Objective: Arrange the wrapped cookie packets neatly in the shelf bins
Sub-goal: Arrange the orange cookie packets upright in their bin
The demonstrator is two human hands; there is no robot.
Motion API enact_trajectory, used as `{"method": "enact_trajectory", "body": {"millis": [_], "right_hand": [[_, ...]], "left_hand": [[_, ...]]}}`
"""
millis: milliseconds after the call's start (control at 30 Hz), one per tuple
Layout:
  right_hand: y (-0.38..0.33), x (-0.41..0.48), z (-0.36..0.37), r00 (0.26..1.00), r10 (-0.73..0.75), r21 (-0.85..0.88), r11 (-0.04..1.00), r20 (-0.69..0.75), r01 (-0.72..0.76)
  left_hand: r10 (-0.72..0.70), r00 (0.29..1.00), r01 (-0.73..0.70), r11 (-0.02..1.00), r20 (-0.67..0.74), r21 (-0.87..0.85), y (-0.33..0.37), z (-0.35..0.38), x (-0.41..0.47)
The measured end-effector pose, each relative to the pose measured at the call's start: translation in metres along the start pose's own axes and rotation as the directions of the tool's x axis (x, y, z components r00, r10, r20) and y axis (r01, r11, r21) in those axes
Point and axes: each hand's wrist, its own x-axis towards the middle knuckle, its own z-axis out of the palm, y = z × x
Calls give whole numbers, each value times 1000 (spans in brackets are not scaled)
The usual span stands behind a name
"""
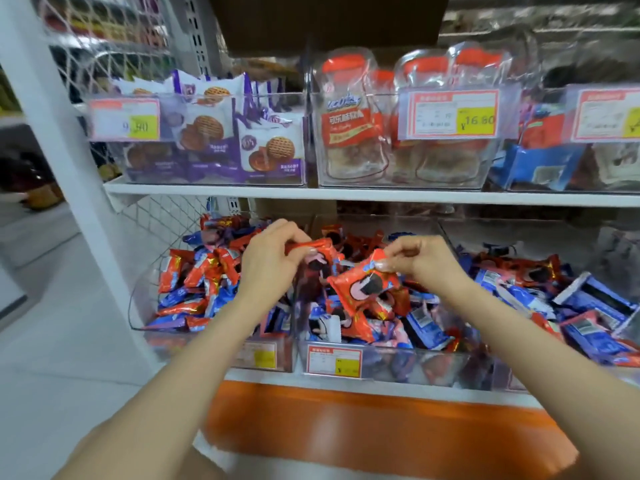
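Heaped red/blue pkts (426, 327), purple pkts (214, 133) above, price tag (334, 362)

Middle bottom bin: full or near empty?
Full. The bin holds a jumbled heap of red and blue packets that rises well above its clear front wall.

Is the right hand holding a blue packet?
No, the right hand pinches a red packet by its corner, and the left hand grips a second red packet.
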Motion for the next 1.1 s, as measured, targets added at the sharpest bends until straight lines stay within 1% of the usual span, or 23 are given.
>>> {"method": "enact_trajectory", "body": {"millis": [100, 167, 267, 333, 400, 467, 500, 533, 633, 700, 733, 800, 867, 900, 933, 1000, 1067, 1100], "right_hand": [[-13, 1, 23, 997, -71, 144, 987, -21, 74], [-23, 7, 40, 992, -124, 186, 974, -27, 127], [-33, 20, 66, 964, -263, 84, 961, -30, 265], [-35, 28, 82, 933, -358, -33, 933, 41, 359], [-32, 37, 94, 883, -432, -186, 867, 186, 463], [-25, 42, 98, 844, -421, -305, 799, 332, 518], [-21, 43, 98, 833, -403, -341, 776, 379, 530], [-18, 44, 97, 827, -387, -364, 762, 407, 536], [-15, 44, 90, 835, -343, -436, 731, 430, 525], [-16, 43, 88, 839, -370, -473, 700, 400, 534], [-17, 41, 89, 826, -391, -468, 688, 405, 555], [-18, 38, 93, 778, -407, -459, 640, 478, 617], [-19, 36, 90, 761, -393, -469, 614, 516, 635], [-18, 36, 85, 773, -396, -474, 622, 496, 623], [-18, 36, 77, 800, -397, -476, 651, 450, 592], [-14, 34, 56, 874, -361, -484, 731, 324, 481], [-7, 31, 30, 924, -281, -517, 768, 259, 378], [-4, 28, 19, 940, -238, -544, 768, 245, 337]], "left_hand": [[-66, 991, 62, 997, -113, -38, -14, -30, 0], [-108, 980, 103, 994, -164, -40, -29, -46, 0], [-137, 976, 141, 990, -170, 15, -48, -61, -3], [-152, 982, 162, 982, -107, 93, -61, -67, -7], [-210, 977, 199, 959, 34, 201, -76, -72, -11], [-301, 924, 248, 941, 236, 230, -82, -74, -16], [-316, 899, 258, 941, 303, 218, -83, -75, -19], [-313, 890, 255, 944, 331, 208, -84, -74, -20], [-265, 906, 206, 957, 330, 206, -83, -69, -21], [-259, 927, 190, 948, 271, 255, -83, -62, -20], [-260, 940, 183, 932, 223, 313, -84, -58, -20], [-243, 960, 161, 885, 136, 438, -82, -52, -20], [-204, 976, 141, 864, 80, 483, -78, -50, -18], [-175, 983, 125, 871, 61, 476, -74, -51, -17], [-132, 990, 97, 884, 46, 458, -70, -51, -16], [-6, 999, -8, 910, 33, 415, -58, -49, -16], [117, 991, -132, 924, 63, 359, -41, -39, -16], [167, 980, -194, 924, 107, 330, -32, -32, -16]]}}
